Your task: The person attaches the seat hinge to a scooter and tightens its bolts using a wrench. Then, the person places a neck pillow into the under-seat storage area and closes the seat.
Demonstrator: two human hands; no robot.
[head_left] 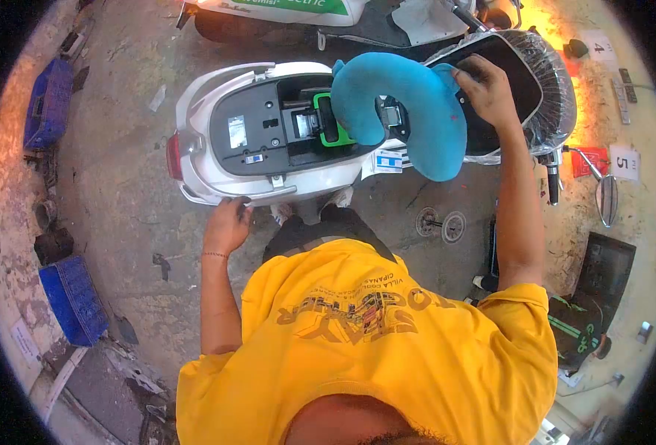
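My right hand (487, 93) is closed on one end of a teal U-shaped neck pillow (435, 137), which hangs above the middle of a white scooter (313, 180). Its two ends curve round a gap through which part of the scooter shows. Under the pillow, the scooter's open seat compartment (257, 122) shows grey trim and a green-framed part (328, 119). At the rear side panel, my left hand (226, 225) rests by the lower edge, thumb apart from the fingers and nothing held. Plastic film (554, 96) wraps the scooter's front.
Another white and green scooter (291, 7) stands beyond. Blue bins (74, 300) line the left wall. On the right are a mirror (606, 200), number cards (624, 162) and a dark bag with green stripes (576, 322).
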